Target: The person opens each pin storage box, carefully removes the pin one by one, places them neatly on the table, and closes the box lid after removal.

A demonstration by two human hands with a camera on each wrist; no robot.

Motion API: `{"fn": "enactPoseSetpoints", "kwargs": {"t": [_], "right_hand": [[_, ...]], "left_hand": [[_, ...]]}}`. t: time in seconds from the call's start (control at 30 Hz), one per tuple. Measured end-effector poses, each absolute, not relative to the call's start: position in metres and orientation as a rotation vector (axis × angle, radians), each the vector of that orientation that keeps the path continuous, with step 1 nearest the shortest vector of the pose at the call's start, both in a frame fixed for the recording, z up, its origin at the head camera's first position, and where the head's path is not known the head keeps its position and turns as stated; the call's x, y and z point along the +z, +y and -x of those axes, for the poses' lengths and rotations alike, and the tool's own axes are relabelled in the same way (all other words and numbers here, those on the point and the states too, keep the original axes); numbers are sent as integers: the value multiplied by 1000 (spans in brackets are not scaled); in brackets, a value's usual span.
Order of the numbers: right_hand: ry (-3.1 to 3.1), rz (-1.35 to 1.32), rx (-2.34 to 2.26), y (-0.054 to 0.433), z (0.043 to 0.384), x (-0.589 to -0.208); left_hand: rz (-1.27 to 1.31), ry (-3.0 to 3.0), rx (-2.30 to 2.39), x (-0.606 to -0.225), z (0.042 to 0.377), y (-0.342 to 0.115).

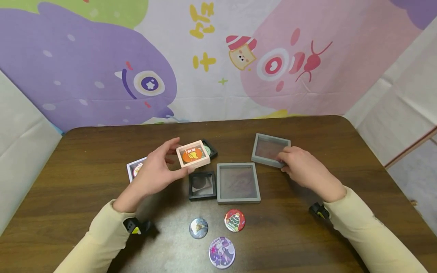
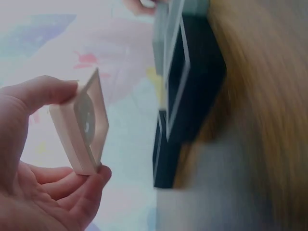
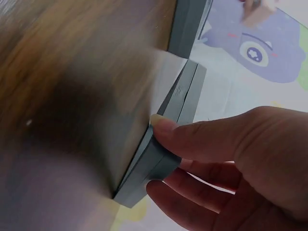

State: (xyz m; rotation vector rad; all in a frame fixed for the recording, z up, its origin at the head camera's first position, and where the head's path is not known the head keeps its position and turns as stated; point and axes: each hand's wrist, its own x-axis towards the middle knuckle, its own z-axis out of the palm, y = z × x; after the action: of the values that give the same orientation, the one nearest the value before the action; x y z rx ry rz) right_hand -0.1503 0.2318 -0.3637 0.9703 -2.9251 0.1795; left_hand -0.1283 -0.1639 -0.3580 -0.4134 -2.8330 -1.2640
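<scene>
My left hand [image 1: 155, 170] grips a small cream-pink display frame [image 1: 193, 167] by its edges, thumb on one side and fingers on the other. An orange thumbs-up badge [image 1: 192, 155] sits inside it. In the left wrist view this frame [image 2: 67, 127] is tilted and held off the table. My right hand [image 1: 307, 170] pinches the near right corner of a grey display frame [image 1: 257, 148], whose clear window has no badge in it. Seen from the right wrist, the thumb lies over the corner of the grey frame [image 3: 161, 161] and the fingers curl beneath.
A larger grey frame [image 1: 258, 185] and a small black frame [image 1: 203, 197] lie side by side. Another black frame [image 1: 213, 149] and a pale frame [image 1: 129, 172] are partly hidden on the left. Three round badges, red [image 1: 234, 220], blue [image 1: 198, 228] and purple [image 1: 222, 252], lie nearer me.
</scene>
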Motion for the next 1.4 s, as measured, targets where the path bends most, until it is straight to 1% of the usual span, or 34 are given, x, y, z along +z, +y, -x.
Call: {"fn": "enactPoseSetpoints", "kwargs": {"t": [0.3, 0.47, 0.57, 0.7, 0.8, 0.87, 1.07, 1.4], "right_hand": [[-2914, -990, 163, 234, 154, -370], [-2732, -1000, 257, 221, 139, -356], [-2551, -1105, 457, 205, 119, -342], [-2351, -1346, 686, 181, 89, -330], [-2266, -1503, 722, 167, 73, -330], [-2237, -1560, 694, 161, 66, -332], [-2198, -1580, 641, 156, 59, -338], [-2252, -1575, 766, 153, 53, -337]], "left_hand": [[595, -2739, -1502, -348, 106, -140], [643, -2738, -1564, -348, 94, -127], [686, -2759, -1569, -350, 87, -118], [749, -2804, -1545, -352, 77, -107], [779, -2845, -1485, -352, 70, -102], [789, -2876, -1409, -351, 66, -100], [804, -2903, -1275, -350, 61, -97], [862, -2893, -1335, -351, 56, -93]]}}
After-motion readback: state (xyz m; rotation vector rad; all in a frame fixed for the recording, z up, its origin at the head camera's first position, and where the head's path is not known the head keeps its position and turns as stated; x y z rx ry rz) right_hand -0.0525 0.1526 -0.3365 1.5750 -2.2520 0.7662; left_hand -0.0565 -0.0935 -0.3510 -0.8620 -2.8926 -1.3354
